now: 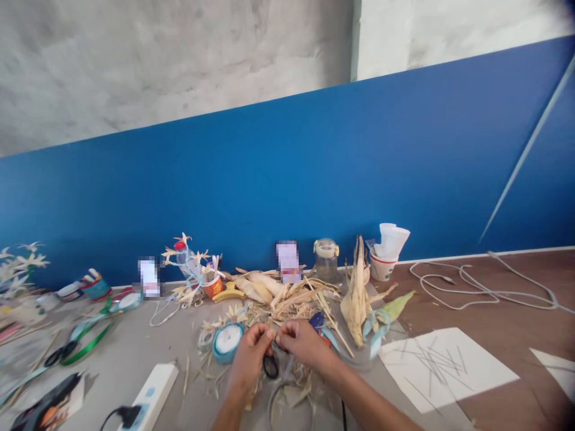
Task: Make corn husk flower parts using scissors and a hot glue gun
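Note:
My left hand and my right hand meet low in the middle of the view, fingertips pinched together on a small piece of pale blue ribbon. Both hands are closed. Black-handled scissors lie on the table just below them. A spool of light blue ribbon sits left of my left hand. A heap of dried corn husks lies just beyond the hands, with a tall husk bundle to the right.
A blue partition backs the table. A glass jar, paper cups, husk flowers in a cup, green ribbon, a white power strip, a glue gun, white cables and paper with thin wires lie around.

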The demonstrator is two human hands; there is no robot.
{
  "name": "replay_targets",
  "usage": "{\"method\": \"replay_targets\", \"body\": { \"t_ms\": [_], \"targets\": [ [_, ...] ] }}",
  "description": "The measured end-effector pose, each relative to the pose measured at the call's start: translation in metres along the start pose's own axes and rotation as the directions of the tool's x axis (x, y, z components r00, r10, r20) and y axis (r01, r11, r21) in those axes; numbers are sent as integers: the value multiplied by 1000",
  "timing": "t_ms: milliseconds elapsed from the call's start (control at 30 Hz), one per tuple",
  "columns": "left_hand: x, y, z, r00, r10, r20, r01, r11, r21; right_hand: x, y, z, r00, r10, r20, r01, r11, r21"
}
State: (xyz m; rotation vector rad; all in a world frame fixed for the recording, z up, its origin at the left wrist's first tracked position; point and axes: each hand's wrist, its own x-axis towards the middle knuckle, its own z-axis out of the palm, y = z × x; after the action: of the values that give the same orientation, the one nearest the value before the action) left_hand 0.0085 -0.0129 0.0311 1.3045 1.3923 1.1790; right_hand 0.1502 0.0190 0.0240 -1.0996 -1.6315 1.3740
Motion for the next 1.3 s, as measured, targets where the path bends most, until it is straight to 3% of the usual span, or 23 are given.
{"method": "replay_targets", "body": {
  "t_ms": [433,1033,1300],
  "targets": [
    [0,5,1,997,-28,68,31,999,-34,-4,-9,4,995,15,-95,-19,999,-44],
    [2,-2,1,999,21,31,-25,993,111,-9,-5,7,984,-69,-163,33,977,-211],
    [1,2,4,1000,22,18,-25,989,143,-10,-12,6,987,-27,-156,-6,979,-203]
  ]
}}
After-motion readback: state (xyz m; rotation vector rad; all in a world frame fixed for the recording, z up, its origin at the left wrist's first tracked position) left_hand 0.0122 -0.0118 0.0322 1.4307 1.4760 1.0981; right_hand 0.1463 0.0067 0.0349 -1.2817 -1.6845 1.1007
